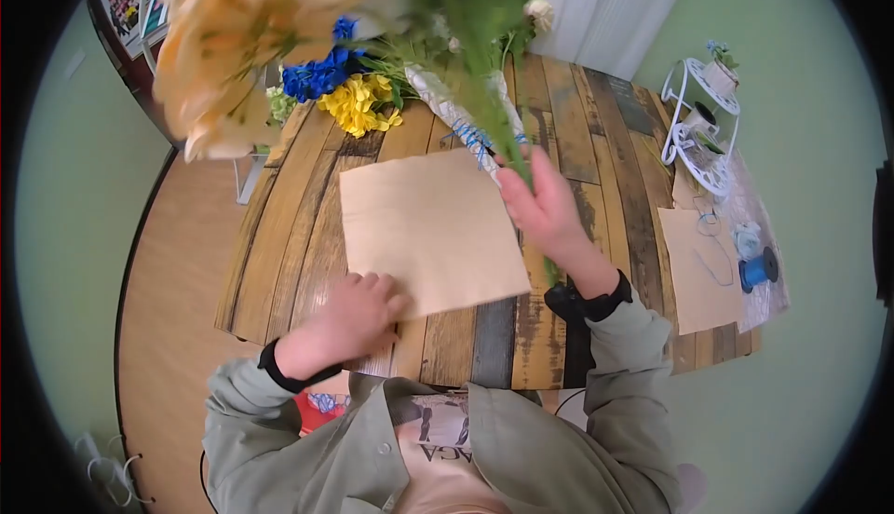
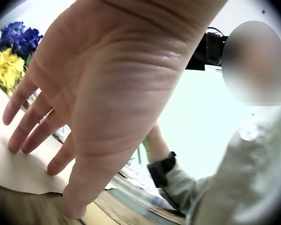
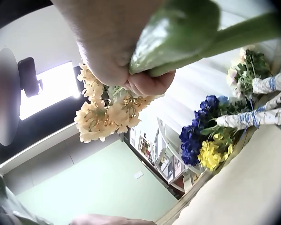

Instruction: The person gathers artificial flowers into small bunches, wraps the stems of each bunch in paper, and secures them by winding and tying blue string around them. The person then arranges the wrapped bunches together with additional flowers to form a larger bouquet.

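Note:
My right hand (image 1: 549, 205) grips the green stems of a bunch of artificial peach flowers (image 1: 223, 58). The blossoms loom large at the upper left of the head view. In the right wrist view the fingers curl round a thick green stem (image 3: 243, 40), and the peach heads hang beyond them. A square sheet of tan wrapping paper (image 1: 428, 230) lies flat on the wooden table. At its near left corner is my left hand (image 1: 354, 314). The left wrist view shows that hand's fingers (image 2: 30, 126) spread and fairly straight, tips down at the paper.
Blue flowers (image 1: 321, 76) and yellow flowers (image 1: 358, 104) lie at the table's far left. Bouquets in white wrap (image 1: 438, 95) tied with blue stand behind the paper. On the right are a white wire stand (image 1: 708, 174), a blue ribbon spool (image 1: 759, 269) and another tan sheet (image 1: 698, 281).

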Available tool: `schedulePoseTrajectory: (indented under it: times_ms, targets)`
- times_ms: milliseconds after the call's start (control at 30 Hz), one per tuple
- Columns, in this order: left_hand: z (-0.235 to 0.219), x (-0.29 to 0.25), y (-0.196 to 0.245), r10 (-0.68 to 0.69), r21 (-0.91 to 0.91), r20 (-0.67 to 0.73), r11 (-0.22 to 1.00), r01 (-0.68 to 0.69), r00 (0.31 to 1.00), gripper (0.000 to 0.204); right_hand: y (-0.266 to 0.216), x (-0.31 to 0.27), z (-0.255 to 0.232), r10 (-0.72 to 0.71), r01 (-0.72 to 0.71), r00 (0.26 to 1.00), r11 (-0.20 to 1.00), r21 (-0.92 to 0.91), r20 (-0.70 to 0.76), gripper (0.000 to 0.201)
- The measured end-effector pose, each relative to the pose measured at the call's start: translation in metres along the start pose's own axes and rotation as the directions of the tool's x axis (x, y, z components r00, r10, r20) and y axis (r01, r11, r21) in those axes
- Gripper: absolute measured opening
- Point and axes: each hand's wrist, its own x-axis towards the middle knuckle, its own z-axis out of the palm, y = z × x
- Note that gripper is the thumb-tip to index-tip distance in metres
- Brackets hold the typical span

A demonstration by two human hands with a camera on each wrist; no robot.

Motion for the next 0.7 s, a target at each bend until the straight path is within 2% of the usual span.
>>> schedulePoseTrajectory:
  times_ms: [33, 67, 100, 167, 200, 233, 300, 333, 367, 400, 433, 467, 500, 567, 600, 667, 700]
  targets:
    - [-0.001, -0.005, 0.012, 0.002, -0.019, 0.032, 1.000, -0.002, 0.999, 0.053, 0.000, 0.002, 0.012, 0.005, -0.005, 1.000, 1.000, 0.008, 0.011, 0.025]
    - [-0.005, -0.011, 0.020, 0.038, -0.029, 0.042, 0.999, -0.037, 0.998, 0.052, 0.001, 0.003, 0.026, -0.076, 0.077, 0.995, 0.997, -0.024, 0.066, 0.026]
    - [-0.003, -0.015, 0.026, 0.019, -0.045, 0.055, 0.999, -0.017, 0.998, 0.052, 0.002, 0.001, 0.039, -0.151, 0.158, 0.980, 0.986, -0.046, 0.127, 0.027]
    - [0.001, -0.020, 0.034, 0.098, -0.188, -0.092, 0.975, -0.114, 0.991, 0.044, 0.011, -0.005, 0.067, -0.110, 0.118, 0.967, 0.993, -0.021, 0.228, 0.027]
    - [0.004, -0.020, 0.036, 0.129, -0.245, -0.107, 0.958, -0.152, 0.986, 0.041, 0.018, -0.007, 0.078, -0.082, 0.092, 0.949, 0.996, -0.017, 0.306, 0.027]
    - [0.004, -0.021, 0.036, 0.110, -0.259, -0.100, 0.957, -0.132, 0.989, 0.041, 0.028, -0.011, 0.090, -0.079, 0.085, 0.942, 0.996, -0.006, 0.325, 0.027]
    - [0.001, -0.020, 0.032, 0.160, -0.377, -0.091, 0.908, -0.183, 0.983, 0.042, 0.051, -0.025, 0.109, 0.024, 0.002, 0.883, 0.999, -0.054, 0.469, 0.028]
    - [-0.005, -0.019, 0.030, 0.083, -0.365, -0.135, 0.922, -0.128, 0.987, 0.039, 0.062, -0.030, 0.116, 0.028, 0.026, 0.869, 0.994, -0.102, 0.494, 0.028]
    - [-0.003, -0.016, 0.026, -0.042, -0.236, -0.213, 0.972, -0.010, 0.976, 0.040, 0.070, -0.033, 0.119, 0.043, 0.009, 0.864, 0.995, -0.100, 0.501, 0.028]
    - [0.000, -0.012, 0.021, -0.147, -0.110, -0.303, 0.987, 0.118, 0.942, 0.041, 0.077, -0.034, 0.121, -0.043, 0.093, 0.876, 0.992, -0.080, 0.481, 0.030]
    - [-0.004, -0.005, 0.014, -0.160, -0.104, -0.399, 0.986, 0.129, 0.903, 0.043, 0.075, -0.033, 0.120, -0.125, 0.173, 0.882, 0.983, -0.066, 0.455, 0.031]
    - [-0.009, 0.003, 0.009, -0.168, -0.103, -0.489, 0.986, 0.135, 0.856, 0.046, 0.070, -0.034, 0.113, 0.009, 0.043, 0.860, 0.995, -0.091, 0.510, 0.034]
    - [-0.011, 0.009, 0.003, -0.158, -0.034, -0.460, 0.986, 0.160, 0.874, 0.051, 0.059, -0.033, 0.104, 0.043, 0.011, 0.862, 0.994, -0.104, 0.504, 0.034]
    - [-0.007, 0.018, -0.009, -0.160, -0.046, -0.418, 0.987, 0.155, 0.894, 0.058, 0.045, -0.031, 0.084, 0.126, -0.020, 0.774, 0.984, -0.175, 0.621, 0.037]
    - [-0.004, 0.021, -0.013, -0.145, -0.060, -0.417, 0.989, 0.132, 0.897, 0.058, 0.047, -0.033, 0.072, 0.034, 0.056, 0.803, 0.990, -0.131, 0.595, 0.039]
    - [0.001, 0.026, -0.020, -0.135, 0.058, -0.335, 0.985, 0.164, 0.932, 0.052, 0.049, -0.038, 0.045, 0.082, 0.053, 0.818, 0.975, -0.218, 0.569, 0.039]
    - [0.001, 0.028, -0.020, -0.127, 0.052, -0.334, 0.987, 0.152, 0.934, 0.052, 0.048, -0.040, 0.032, 0.107, 0.067, 0.827, 0.956, -0.285, 0.552, 0.040]
